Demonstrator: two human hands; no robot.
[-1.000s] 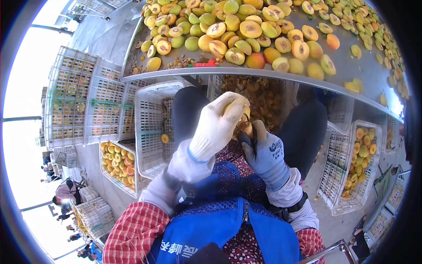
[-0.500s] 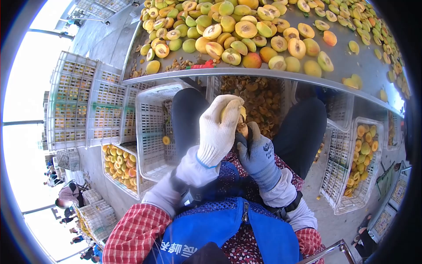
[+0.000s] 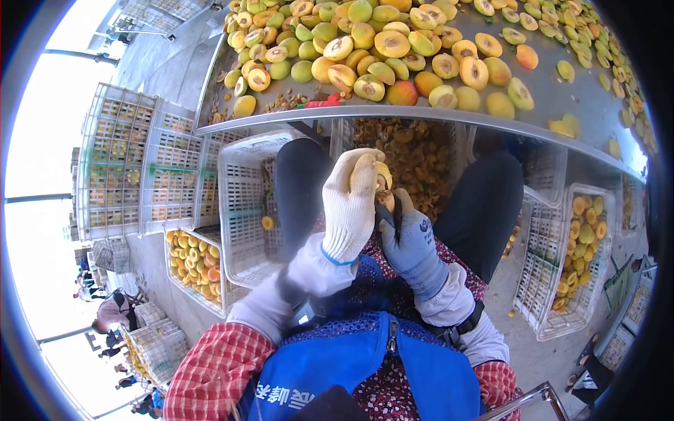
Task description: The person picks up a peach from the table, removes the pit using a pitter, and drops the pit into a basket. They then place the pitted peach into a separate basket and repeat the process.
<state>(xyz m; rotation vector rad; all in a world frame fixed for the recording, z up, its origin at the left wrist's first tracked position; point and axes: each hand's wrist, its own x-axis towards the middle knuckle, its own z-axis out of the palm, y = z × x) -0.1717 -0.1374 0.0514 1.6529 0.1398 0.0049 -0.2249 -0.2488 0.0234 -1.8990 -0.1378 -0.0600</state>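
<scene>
My left hand, in a white knit glove, is closed around a yellow peach piece, mostly hidden by the fingers. My right hand, in a blue-grey glove with dark fingertips, is closed just below it. Between thumb and fingers a small brownish end shows against the fruit; I cannot make out what it belongs to. Both hands meet above my lap, over a crate of brown-orange scraps. Beyond them, halved peaches lie heaped on a metal table.
The table's metal edge runs just beyond my hands. A red-handled object lies near it among loose stones. A white crate stands at left, beside a crate of peach halves. Another fruit-filled crate is at right.
My left hand has turned slightly and shifted a little to the right around the peach piece. The right hand stays closed close against it, with little movement.
</scene>
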